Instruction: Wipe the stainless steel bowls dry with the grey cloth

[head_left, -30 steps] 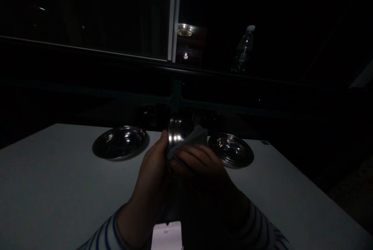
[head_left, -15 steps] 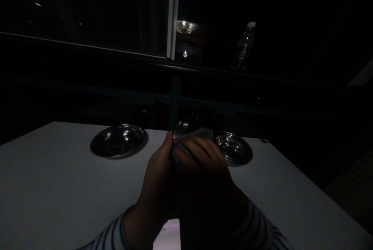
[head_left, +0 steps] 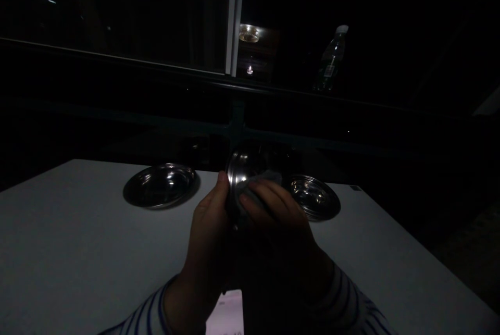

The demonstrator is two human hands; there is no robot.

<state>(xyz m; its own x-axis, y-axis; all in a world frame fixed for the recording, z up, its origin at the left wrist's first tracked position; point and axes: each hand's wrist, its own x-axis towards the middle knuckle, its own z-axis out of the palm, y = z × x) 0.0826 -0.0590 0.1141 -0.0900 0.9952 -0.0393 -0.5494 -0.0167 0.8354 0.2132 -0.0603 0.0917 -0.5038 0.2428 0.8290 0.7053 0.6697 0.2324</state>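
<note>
A shiny metal bowl [head_left: 244, 163] is tilted up on its side above the table, between my two hands. My left hand [head_left: 209, 220] grips its left rim, thumb on the edge; the other fingers are hidden in shadow. Pressed against the bowl's surface is a grey cloth [head_left: 269, 176], bunched under the fingers of my right hand [head_left: 279, 212]. The lower part of the bowl is too dark to make out. Below my wrists a lit phone screen [head_left: 226, 314] shows in part.
On the white table [head_left: 97, 251], a metal dish [head_left: 160, 186] lies at the far left and another metal dish [head_left: 314, 199] at the far right. Behind, a clear plastic bottle [head_left: 332, 59] with a white cap stands on a dark ledge beside the window frame [head_left: 235, 17].
My right hand and the cloth have slid slightly down and right over the bowl. More of the bowl's shiny surface shows now. The view has shifted a little.
</note>
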